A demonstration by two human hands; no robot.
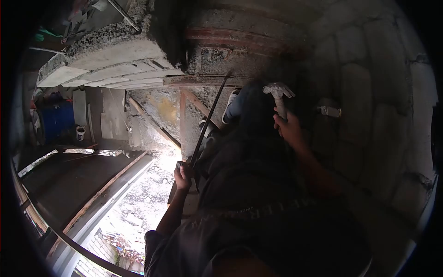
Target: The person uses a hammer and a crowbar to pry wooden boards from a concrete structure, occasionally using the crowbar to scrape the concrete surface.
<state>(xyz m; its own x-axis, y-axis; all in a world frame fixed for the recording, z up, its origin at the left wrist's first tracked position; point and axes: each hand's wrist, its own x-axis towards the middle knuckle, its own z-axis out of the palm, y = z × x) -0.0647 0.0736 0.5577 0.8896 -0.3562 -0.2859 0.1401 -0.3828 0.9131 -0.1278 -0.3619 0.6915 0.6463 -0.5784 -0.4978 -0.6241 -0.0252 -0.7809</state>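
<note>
My right hand [287, 125] is closed around the handle of a claw hammer [278, 92], its pale head raised at the top. My left hand [183, 174] is closed at the near end of a long, thin dark bar [211, 113]. The bar slants away from the fist, past my shoes, and its far tip lies near the reddish boards by the concrete. Shadow makes it hard to see the exact grip of the left fingers.
A rough concrete slab edge [124, 57] juts out at upper left. To the right rises a dark block wall [357, 101]. Wooden braces [154, 122] stand below the slab, with a blue drum [56, 121] and white bucket [80, 133] further left. Bright rubble ground [131, 203] shows below.
</note>
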